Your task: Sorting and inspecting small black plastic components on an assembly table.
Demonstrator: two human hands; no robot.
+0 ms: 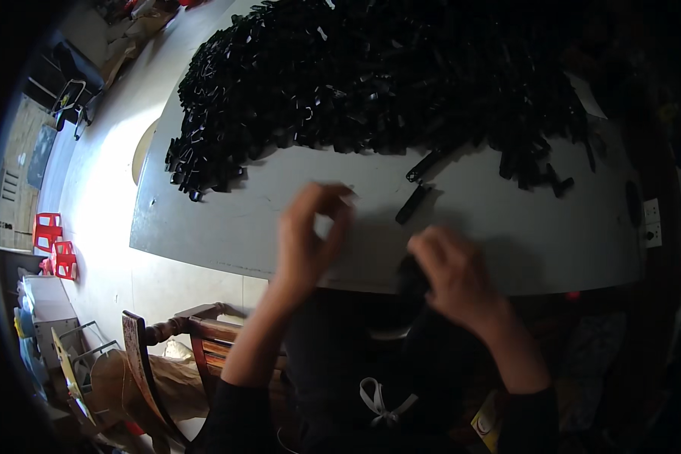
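Black plastic pieces (pixel 340 91) lie heaped across the far side of the grey table (pixel 219 227), with two loose ones nearer the person: an upper elongated piece (pixel 424 166) beside the heap's front edge and a lower elongated piece (pixel 413 205) lying tilted between the hands. The left hand (pixel 301 238) is raised above the table, its thumb and forefinger curved toward each other; blur hides whether anything is pinched there. The right hand (pixel 458 276) is near the table's front edge, fingers bent; whether they grip the dark shape beneath them (perhaps a piece, perhaps only shadow) cannot be made out.

The likeliest mishap is a dropped piece: with the right hand so near the edge, a loose grip could send one onto the dark clothing (pixel 340 363), where black on black would be hard to spot. A careless sweep of either hand could also knock the lower piece aside. Reaching into the heap might make its tangled front slump and mix the two loose pieces back in.
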